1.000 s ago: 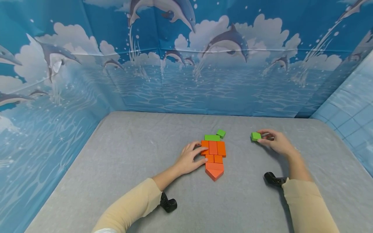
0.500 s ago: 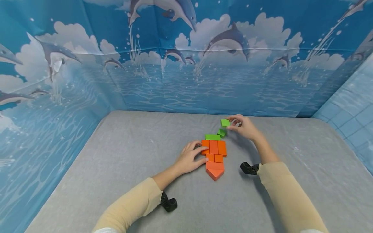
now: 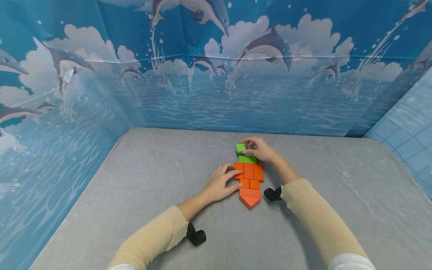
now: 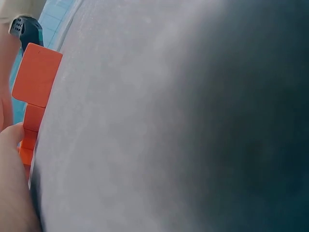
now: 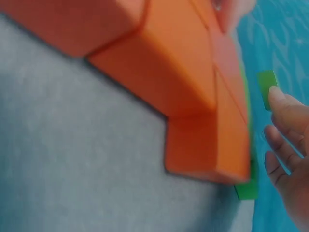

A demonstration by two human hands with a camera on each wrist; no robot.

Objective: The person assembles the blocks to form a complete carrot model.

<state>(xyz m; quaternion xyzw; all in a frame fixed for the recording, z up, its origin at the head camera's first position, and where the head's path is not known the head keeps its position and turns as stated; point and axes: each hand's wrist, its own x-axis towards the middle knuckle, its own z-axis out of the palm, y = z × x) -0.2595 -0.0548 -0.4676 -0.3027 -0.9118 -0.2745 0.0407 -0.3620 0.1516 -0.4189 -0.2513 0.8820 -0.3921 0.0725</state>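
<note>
In the head view, my right hand (image 3: 260, 149) pinches a small green block (image 3: 240, 148) between thumb and fingers, just behind the long green block (image 3: 248, 159). The right wrist view shows the held green block (image 5: 267, 89) between thumb and fingertips. My left hand (image 3: 219, 183) lies along the left side of the orange blocks (image 3: 248, 171), thumb and fingers spread and touching them. Its thumb also meets orange blocks (image 4: 37, 75) in the left wrist view. Nearest the person, the orange shape ends in a triangular block (image 3: 250, 202). My right hand hides the other small green block in the head view.
The blocks lie on a grey cloth-covered table (image 3: 152, 168). A blue dolphin-print curtain (image 3: 209, 97) stands behind the table and along both sides. Black wrist cameras (image 3: 195, 235) stick out from both sleeves.
My right hand has carried the green block from the right side of the table leftward, past the other small green block, to behind the long green one. The left hand has stayed put.
</note>
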